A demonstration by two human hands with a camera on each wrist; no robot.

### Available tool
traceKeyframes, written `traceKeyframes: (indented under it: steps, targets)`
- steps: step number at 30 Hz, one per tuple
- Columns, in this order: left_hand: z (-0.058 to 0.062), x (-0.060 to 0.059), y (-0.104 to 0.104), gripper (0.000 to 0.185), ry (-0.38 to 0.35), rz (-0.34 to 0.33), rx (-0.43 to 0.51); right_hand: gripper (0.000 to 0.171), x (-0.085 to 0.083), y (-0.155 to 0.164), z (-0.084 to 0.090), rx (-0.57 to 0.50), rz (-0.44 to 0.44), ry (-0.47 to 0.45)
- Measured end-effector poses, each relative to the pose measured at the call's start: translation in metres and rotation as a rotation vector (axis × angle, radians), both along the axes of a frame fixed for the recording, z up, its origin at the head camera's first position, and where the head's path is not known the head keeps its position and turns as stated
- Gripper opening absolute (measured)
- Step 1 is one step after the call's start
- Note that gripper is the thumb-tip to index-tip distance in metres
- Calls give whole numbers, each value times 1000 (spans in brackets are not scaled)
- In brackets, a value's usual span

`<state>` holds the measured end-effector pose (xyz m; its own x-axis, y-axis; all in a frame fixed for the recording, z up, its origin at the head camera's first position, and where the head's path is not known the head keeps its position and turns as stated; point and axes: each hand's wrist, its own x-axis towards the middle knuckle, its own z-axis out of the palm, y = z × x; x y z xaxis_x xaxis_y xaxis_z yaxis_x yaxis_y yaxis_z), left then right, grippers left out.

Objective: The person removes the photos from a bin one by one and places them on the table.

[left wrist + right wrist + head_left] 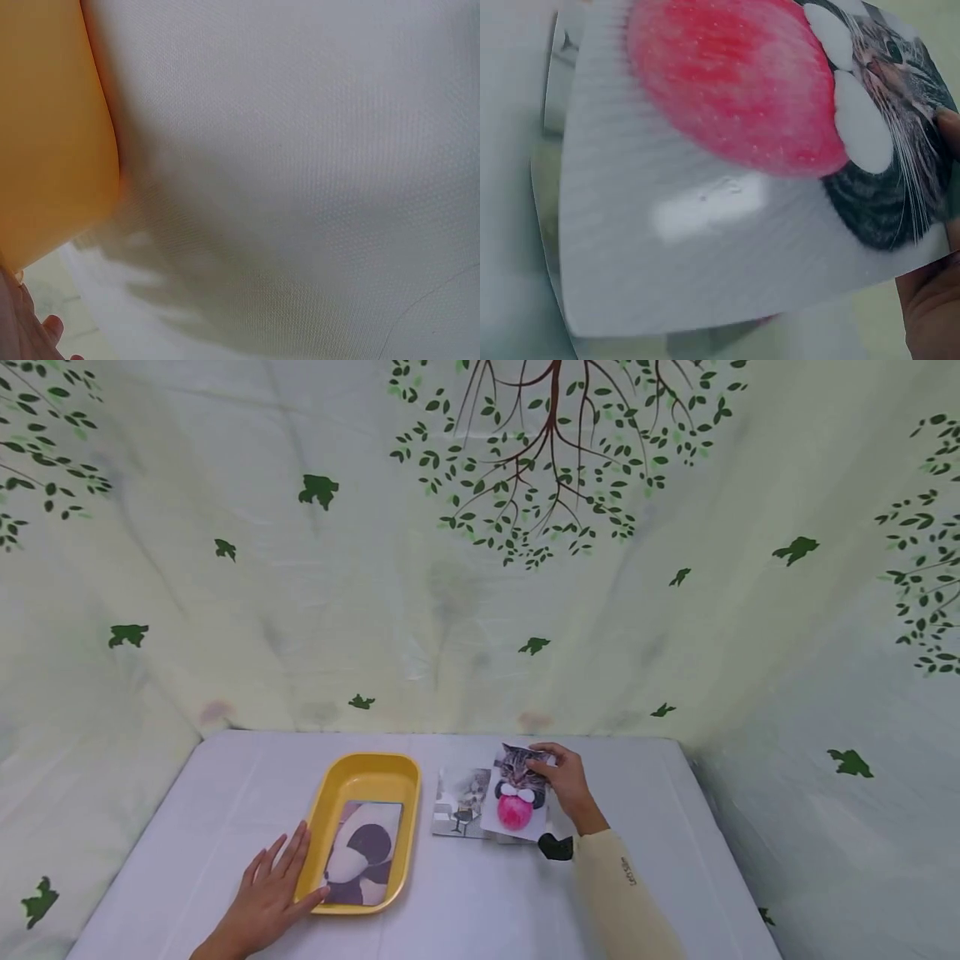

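Observation:
My right hand pinches the upper right edge of a photo card showing a tabby kitten and a pink ball. In the right wrist view that kitten card is tilted, with the thumb on its face and more fingers behind. Below and left of it another photo card, in grey tones, lies on the table. My left hand rests with straight, spread fingers against the left rim of a yellow tray. Inside the tray lies a panda photo card.
A white cloth covers the table. Behind and beside it hang pale sheets printed with trees and leaves. A dark object sits at the right wrist. Part of at least one more card shows beneath the kitten card.

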<state>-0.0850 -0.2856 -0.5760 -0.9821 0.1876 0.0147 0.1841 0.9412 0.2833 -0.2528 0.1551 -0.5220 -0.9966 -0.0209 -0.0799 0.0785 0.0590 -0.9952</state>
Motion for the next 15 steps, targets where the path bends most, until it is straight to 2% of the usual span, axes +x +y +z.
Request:
traceKeyframes:
  steps: [4, 8, 15]
  targets:
    - [1, 1, 0, 96, 1, 0, 5, 29, -7, 40, -22, 87, -90, -66]
    - [1, 1, 0, 96, -17, 6, 7, 32, -13, 70, -34, 187, -155, -124]
    - [2, 0, 1, 95, -35, 15, -2, 31, -18, 105, -48, 272, -139, -194]
